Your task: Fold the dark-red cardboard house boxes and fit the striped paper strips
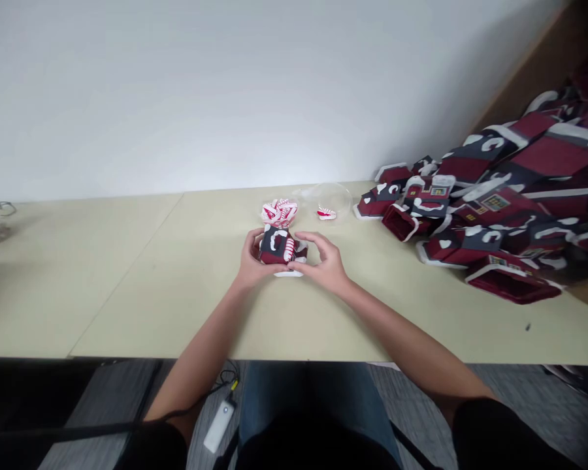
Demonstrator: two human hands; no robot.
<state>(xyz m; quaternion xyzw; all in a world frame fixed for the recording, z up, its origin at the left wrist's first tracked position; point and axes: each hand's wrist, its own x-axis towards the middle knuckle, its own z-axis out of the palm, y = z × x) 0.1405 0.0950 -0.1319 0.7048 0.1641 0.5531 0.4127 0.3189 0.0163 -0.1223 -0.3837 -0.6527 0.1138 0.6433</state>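
At the middle of the table [142,294], my left hand [255,258] and right hand [321,261] grip a small maroon-and-grey cardboard box [280,247], with a big heap of similar cardboard pieces [509,209] off to the far right and red-and-white paper scraps [279,212] just beyond my hands.

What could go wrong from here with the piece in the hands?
The small maroon-and-grey cardboard box is held between both hands, left and right, and might crush if squeezed unevenly. The crumpled red-and-white paper pieces lie just beyond and could be knocked. The heaped maroon cardboard pieces might slide toward the hands.
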